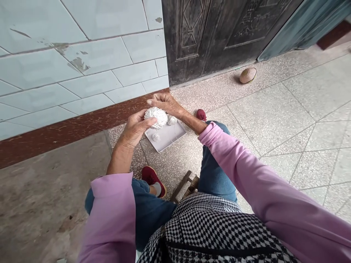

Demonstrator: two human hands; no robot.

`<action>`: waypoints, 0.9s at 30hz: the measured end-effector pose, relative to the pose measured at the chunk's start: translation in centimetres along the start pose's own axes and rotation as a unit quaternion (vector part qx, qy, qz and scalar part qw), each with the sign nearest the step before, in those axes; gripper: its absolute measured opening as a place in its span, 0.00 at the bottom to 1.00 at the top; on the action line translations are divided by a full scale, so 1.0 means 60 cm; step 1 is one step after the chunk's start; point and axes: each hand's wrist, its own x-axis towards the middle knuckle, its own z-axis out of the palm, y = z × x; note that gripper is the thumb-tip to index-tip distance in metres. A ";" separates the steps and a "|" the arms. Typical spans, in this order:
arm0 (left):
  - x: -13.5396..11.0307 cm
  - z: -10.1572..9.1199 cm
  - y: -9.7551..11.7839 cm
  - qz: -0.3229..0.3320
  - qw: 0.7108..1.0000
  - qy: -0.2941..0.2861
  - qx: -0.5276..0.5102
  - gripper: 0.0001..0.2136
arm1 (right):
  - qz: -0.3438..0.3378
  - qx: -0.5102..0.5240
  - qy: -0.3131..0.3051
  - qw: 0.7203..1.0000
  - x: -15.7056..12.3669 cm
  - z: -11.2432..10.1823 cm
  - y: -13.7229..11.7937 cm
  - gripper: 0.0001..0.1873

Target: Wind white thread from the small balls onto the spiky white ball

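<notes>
A white ball of layered, petal-like pieces [156,117] rests in my left hand [134,128], with the thumb across its front and the fingers behind it. Just above and to the right, my right hand [166,104] is closed in a pinch, thumb against the curled fingers. Whatever it may pinch is too small or hidden to make out. Below both hands, a shallow white tray [164,142] lies on the floor. Inside it are a small white petalled piece [155,137] and another white piece [172,120], partly covered by my right wrist.
A tiled wall [104,54] with a dark red skirting [55,137] stands ahead, beside a dark carved door [205,44]. A rounded tan object [248,75] lies on the speckled floor near the door. Between my legs is a low wooden stool [183,186].
</notes>
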 end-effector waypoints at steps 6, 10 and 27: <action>0.028 -0.032 -0.017 0.077 0.988 0.117 -0.069 0.33 | 0.005 -0.043 0.011 0.999 0.010 0.006 0.024 0.39; 0.055 -0.082 -0.043 0.116 0.979 0.160 -0.045 0.31 | -0.033 -0.109 -0.067 0.991 -0.014 0.011 0.017 0.26; 0.012 -0.013 -0.005 0.013 0.999 0.029 0.000 0.34 | -0.021 -0.038 0.007 0.999 -0.011 -0.032 -0.012 0.34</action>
